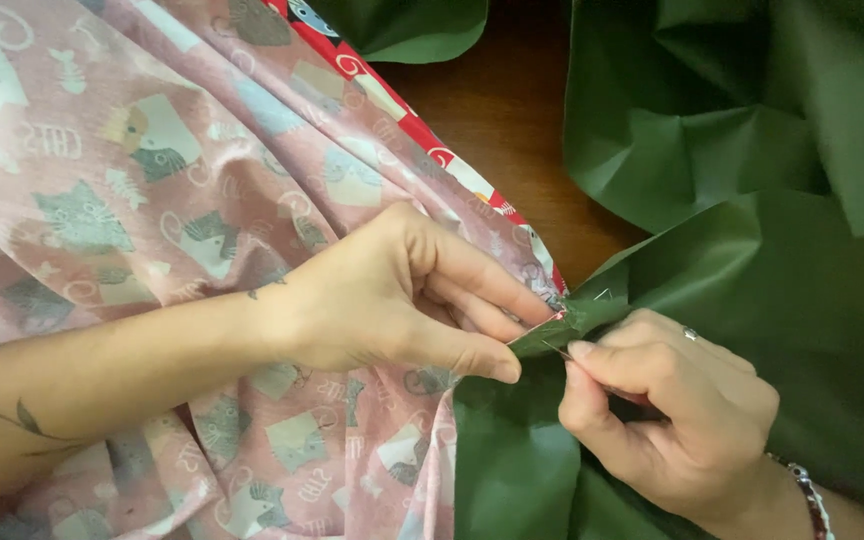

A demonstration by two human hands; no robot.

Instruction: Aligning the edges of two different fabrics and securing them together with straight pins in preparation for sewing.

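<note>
Our left hand (392,300) comes in from nine o'clock, forearm lying across the pink patterned fabric (132,180), wrist nearly level. Its thumb and forefinger are pressed together, pinching the folded edge where the pink cloth meets the green fabric (752,300); the other fingers curl loosely behind. Our right hand (667,405) rises from five o'clock, knuckles up, fingers curled tightly into the palm, thumb tip pressed against the forefinger on a thin pin or needle (555,349) that we can barely make out against the green fold. The two hands sit just beside each other, almost touching, at the seam a little right of centre.

The pink fabric spreads from the centre out to nine and eleven o'clock, its red printed side (402,110) showing along the edge toward one o'clock. The green fabric fills three to six o'clock and bunches at twelve. A strip of brown wooden desk (512,110) shows between them at twelve o'clock.

Our right wrist, with a beaded bracelet (810,495), is cut off at the bottom edge. A ring (690,334) sits on one right finger. The needle's length is hidden inside the fold.
</note>
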